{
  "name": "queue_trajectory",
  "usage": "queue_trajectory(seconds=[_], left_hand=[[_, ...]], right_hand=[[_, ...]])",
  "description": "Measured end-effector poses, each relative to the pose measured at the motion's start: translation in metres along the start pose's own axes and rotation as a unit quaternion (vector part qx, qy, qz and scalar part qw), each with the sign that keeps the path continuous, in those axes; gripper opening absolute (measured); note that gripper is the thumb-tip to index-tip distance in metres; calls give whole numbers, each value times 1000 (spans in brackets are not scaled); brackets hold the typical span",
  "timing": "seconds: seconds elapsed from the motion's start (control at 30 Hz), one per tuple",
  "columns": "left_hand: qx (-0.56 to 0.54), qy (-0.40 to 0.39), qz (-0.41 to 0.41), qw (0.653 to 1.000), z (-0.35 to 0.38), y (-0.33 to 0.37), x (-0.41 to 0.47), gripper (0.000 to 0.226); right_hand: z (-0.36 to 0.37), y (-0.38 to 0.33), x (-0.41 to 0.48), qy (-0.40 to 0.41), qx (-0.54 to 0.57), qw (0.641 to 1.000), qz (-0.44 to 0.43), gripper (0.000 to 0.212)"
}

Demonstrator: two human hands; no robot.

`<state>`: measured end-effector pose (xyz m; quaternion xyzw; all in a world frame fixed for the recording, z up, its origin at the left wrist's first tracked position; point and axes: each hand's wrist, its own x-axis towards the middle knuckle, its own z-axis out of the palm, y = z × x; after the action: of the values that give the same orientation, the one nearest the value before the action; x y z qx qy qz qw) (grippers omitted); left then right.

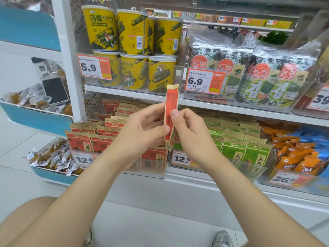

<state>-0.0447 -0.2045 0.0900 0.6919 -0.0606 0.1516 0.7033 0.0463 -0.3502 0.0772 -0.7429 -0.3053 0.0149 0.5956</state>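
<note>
– Blue bins (35,120), far left. Contents?
– Loose wrapped snacks (51,157), pale wrappers, heaped. Two tiers in view.
– Next along?
– On the upper shelf (115,90), yellow canisters (102,27) are stacked two high in a clear tray, with the 5.9 tag (94,67) on its front. Below them, red packets (80,141) stand in rows in a clear bin.
– And the left hand?
– The left hand (142,129) is raised in front of the shelving. Its grip is closed on the held packet (171,100): thumb pressed on the near side low down, fingers curled behind.
– Where does that packet sit?
– In the air between the two hands, just above the bin of red packets. It's upright and edge-on to the camera, with its top leaning slightly right. The top end overlaps the upper shelf's front edge.
– Right hand?
– The right hand (190,132) pinches the same packet. Its grip is closed too: thumb about halfway up, higher than the left thumb, fingers folded behind.
– Right of the hands?
– The 6.9 tag (204,81) is up top, with seaweed packs (267,77) in a clear tray beside it. On the lower level there are green packets (235,150) in rows, then orange packets (293,154). Blue packets (318,139) sit at the frame edge, blurred.
</note>
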Motion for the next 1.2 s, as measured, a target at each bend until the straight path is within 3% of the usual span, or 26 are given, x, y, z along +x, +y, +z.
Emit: queue_trajectory(seconds=[0.17,0.57,0.63,0.7,0.77,0.9,1.0,1.07,1.13,1.2], left_hand=[[-22,-57,-7,998,-9,0,-2,65],[-29,-45,-40,998,-14,1,-1,73],[-39,-43,-49,997,-16,1,0,78],[-56,-46,-63,995,-18,3,1,71],[-80,-42,-92,992,-16,6,1,48],[-27,-4,-122,992,-10,2,-4,33],[22,19,-124,992,-6,-4,-5,24],[15,51,-120,991,-4,-4,-4,10],[-14,93,-122,988,-6,-6,-1,12],[-44,123,-134,982,-9,-8,3,18]], right_hand=[[-3,7,6,-5,-31,999,-7,50],[-2,7,5,-6,-20,1000,13,55],[-5,9,4,-26,-38,999,-9,45],[-7,8,0,-49,-84,994,-44,31],[-6,7,-6,-67,-120,989,-60,27],[4,6,-13,-31,-230,969,-85,45],[12,4,-19,-6,-281,958,-55,62],[14,2,-20,3,-257,965,-55,81],[10,0,-16,2,-194,980,-49,96],[7,0,-10,1,-109,994,-17,86]])
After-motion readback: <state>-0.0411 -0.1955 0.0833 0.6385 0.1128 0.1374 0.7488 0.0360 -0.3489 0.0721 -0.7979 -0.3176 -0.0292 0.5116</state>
